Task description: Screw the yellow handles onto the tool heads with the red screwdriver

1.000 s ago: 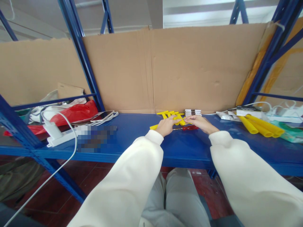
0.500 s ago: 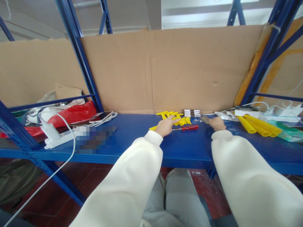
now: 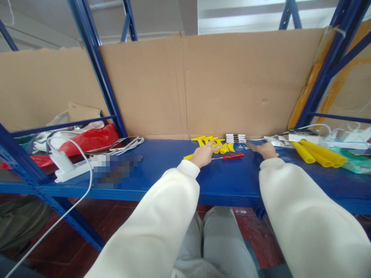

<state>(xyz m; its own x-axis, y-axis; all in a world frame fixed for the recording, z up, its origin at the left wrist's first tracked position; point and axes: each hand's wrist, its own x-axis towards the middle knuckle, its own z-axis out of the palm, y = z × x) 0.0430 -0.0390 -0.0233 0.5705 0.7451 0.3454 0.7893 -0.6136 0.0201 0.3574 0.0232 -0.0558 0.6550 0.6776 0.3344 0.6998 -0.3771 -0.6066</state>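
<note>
My left hand (image 3: 203, 155) is at the yellow plastic pieces (image 3: 223, 148), its fingers partly spread over them; part of a yellow piece shows beside the hand on its left. Just right of it lies a screwdriver with a red handle (image 3: 233, 156), its shaft pointing toward the hand. My right hand (image 3: 267, 150) is closed on a flat greyish-brown object (image 3: 252, 146), which I cannot make out fully. Small metal bits (image 3: 242, 146) lie on the blue shelf (image 3: 162, 162) left of that object. Behind them sits a stack of white and black pieces (image 3: 235, 138).
Yellow tubes (image 3: 321, 153) and a green packet (image 3: 356, 160) lie at the right. On the left are a power strip (image 3: 74, 170) with a white cable, a phone (image 3: 124, 143) and a red bag (image 3: 92, 139). Cardboard (image 3: 232, 85) stands behind, between blue posts.
</note>
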